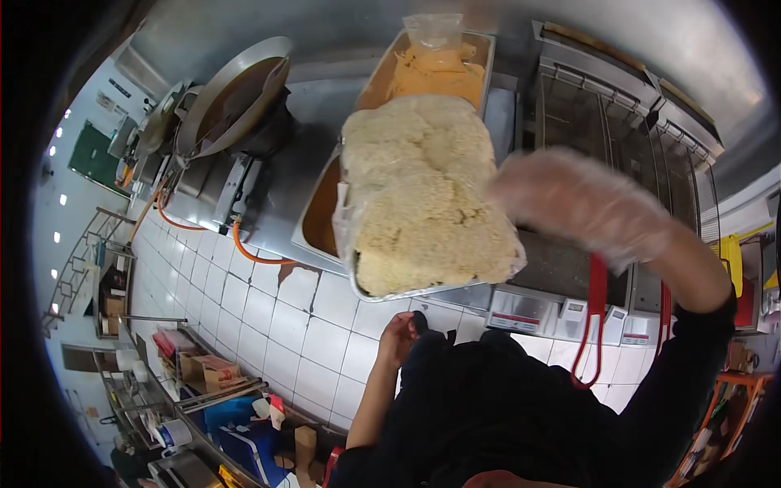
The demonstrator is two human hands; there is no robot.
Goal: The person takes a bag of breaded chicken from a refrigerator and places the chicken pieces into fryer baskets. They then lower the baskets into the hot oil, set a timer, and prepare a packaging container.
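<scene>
My right hand (567, 198) wears a clear plastic glove and is blurred by motion. It is at the right side of a large heap of pale, crumb-like breading (427, 189), and whether it touches the heap cannot be told. Under the heap, the rim of a metal tray (390, 299) shows at the front, with clear plastic film (345, 244) along the sides. My left hand (398, 338) hangs bare and half curled below the tray, close to my dark clothing. A dark object beside its fingers is unclear.
Behind the heap, a metal pan (381, 82) contains orange powder (415, 76) and a clear plastic bag (434, 30). Leftward stands a wide pan of brown liquid (235, 97). A deep fryer with wire baskets (570, 116) and a red handle (595, 311) is at right. An orange hose (244, 250) hangs below.
</scene>
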